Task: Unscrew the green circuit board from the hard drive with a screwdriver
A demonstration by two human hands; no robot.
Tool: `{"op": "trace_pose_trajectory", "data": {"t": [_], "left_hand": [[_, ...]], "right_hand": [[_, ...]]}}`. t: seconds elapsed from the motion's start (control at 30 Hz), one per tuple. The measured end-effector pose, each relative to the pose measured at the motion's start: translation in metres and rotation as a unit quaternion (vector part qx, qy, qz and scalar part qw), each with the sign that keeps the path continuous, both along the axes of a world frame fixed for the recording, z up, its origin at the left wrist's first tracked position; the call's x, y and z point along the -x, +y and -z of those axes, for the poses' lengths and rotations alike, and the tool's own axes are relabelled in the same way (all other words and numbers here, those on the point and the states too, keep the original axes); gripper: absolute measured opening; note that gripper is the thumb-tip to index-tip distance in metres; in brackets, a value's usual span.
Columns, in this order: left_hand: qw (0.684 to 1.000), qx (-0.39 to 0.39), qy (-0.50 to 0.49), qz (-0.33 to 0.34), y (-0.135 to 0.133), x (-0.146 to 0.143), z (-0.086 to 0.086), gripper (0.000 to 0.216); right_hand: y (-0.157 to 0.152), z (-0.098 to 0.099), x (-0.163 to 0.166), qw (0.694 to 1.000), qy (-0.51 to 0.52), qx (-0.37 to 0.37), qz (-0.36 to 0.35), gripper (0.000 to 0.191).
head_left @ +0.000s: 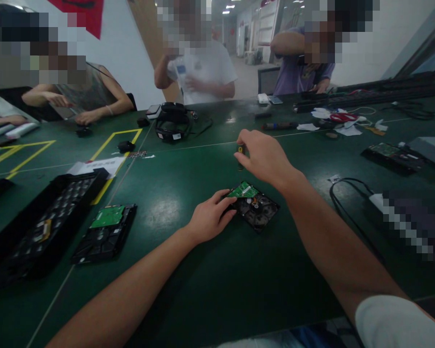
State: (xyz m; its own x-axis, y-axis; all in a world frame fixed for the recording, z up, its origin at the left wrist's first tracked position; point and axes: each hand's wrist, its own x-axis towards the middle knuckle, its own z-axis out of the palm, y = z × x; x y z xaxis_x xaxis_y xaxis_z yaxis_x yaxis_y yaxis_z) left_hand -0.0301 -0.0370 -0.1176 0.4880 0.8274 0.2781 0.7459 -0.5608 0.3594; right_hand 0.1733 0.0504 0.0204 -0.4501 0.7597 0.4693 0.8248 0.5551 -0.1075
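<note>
A black hard drive point(258, 209) lies on the green table point(210, 270) in the middle, with a green circuit board point(243, 190) tilted up on its far corner. My left hand point(209, 217) rests beside the drive, fingers curled against its left edge and the board. My right hand point(264, 155) hovers just beyond the drive, fingers closed round a small dark screwdriver point(240, 156) with a yellow band, held upright.
A second hard drive point(105, 233) with a green board lies at the left beside a long black tray point(39, 222). A headset point(172, 122) sits mid-table. Cables point(344, 203) and another board point(391, 154) lie at the right. Three other people sit or stand along the far edge.
</note>
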Motion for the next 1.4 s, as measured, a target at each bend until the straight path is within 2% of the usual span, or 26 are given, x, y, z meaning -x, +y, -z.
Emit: {"op": "trace_pose_trajectory", "data": {"t": [0.13, 0.37, 0.6, 0.97, 1.17, 1.27, 1.4], "left_hand": [[1.0, -0.004, -0.002, -0.001, 0.0, 0.0, 0.0, 0.04], [1.0, -0.005, -0.001, 0.0, 0.0, 0.0, -0.001, 0.041], [1.0, -0.003, 0.001, 0.001, -0.001, 0.0, -0.003, 0.04], [1.0, 0.005, 0.003, 0.001, -0.001, 0.0, -0.002, 0.041], [1.0, 0.002, 0.0, -0.002, -0.001, -0.001, -0.002, 0.041], [1.0, 0.009, 0.003, -0.005, -0.002, -0.001, -0.005, 0.041], [1.0, 0.013, 0.004, -0.006, -0.002, -0.001, -0.006, 0.041]], "right_hand": [[-0.001, -0.001, 0.001, 1.0, 0.007, 0.001, 0.0, 0.022], [0.002, 0.001, -0.001, 0.998, 0.023, 0.028, -0.045, 0.019], [0.001, 0.001, -0.001, 0.998, 0.031, 0.025, -0.042, 0.019], [0.002, 0.001, 0.0, 0.993, 0.087, 0.069, -0.043, 0.033], [-0.001, -0.008, -0.007, 0.988, 0.13, 0.045, -0.07, 0.033], [0.0, -0.017, -0.014, 0.986, 0.146, 0.024, -0.078, 0.026], [0.01, -0.02, -0.028, 0.989, 0.132, -0.009, -0.06, 0.02]]}}
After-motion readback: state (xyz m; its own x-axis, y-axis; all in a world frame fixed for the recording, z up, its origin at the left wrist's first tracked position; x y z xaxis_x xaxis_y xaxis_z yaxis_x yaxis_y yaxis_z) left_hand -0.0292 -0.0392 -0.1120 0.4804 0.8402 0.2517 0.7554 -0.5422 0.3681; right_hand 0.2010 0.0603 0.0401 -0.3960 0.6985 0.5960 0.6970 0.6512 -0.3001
